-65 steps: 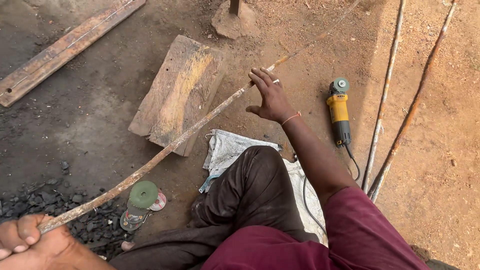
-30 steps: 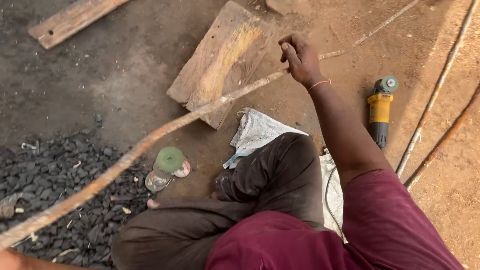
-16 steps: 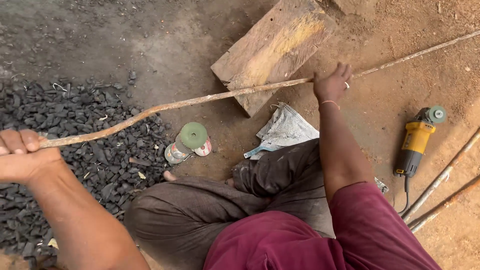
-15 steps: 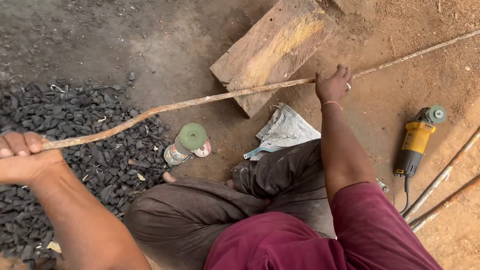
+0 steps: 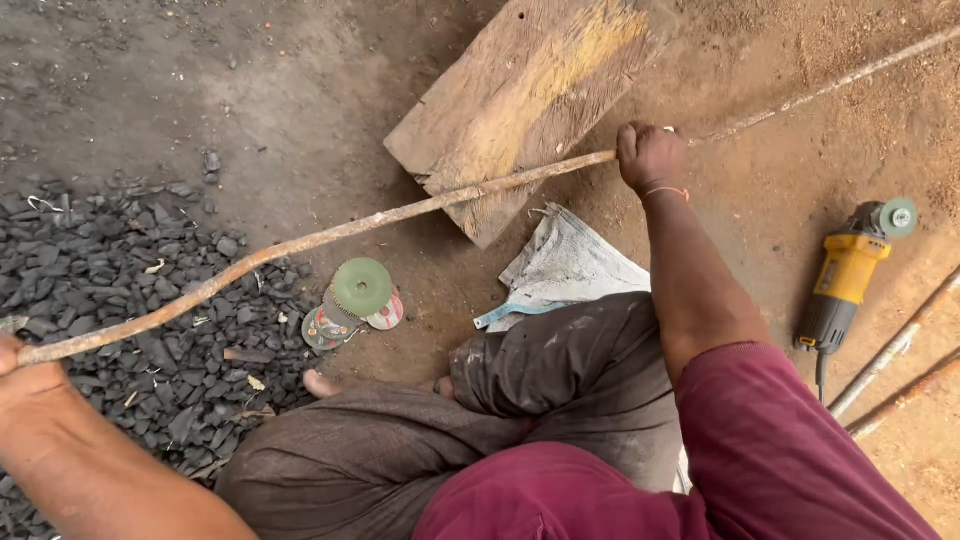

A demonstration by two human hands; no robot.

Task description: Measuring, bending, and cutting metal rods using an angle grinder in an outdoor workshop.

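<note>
Both hands closed on one long rusty rod (image 5: 330, 235): right hand (image 5: 650, 155) fisted around it beside the far edge of a wooden plank (image 5: 525, 100), left hand (image 5: 25, 375) gripping the near end at the frame's left edge, only partly in view. Rod bent and uneven, running from lower left up across the plank's near corner and on past the right hand toward the upper right.

Ground: bare packed earth, dark grey on the left, reddish-brown and sandy on the right. Heap of black charcoal pieces (image 5: 120, 280) spread under the rod's left half. Small stack of grinding discs (image 5: 355, 300), green one on top, just beside the charcoal. Crumpled white sack (image 5: 565, 265) lying by the person's knee, below the plank. Yellow angle grinder (image 5: 850, 275) on the dirt to the right, well apart from the rod. Two more thin rods (image 5: 900, 365) at the right edge. Person seated low, bare foot showing near the discs.
</note>
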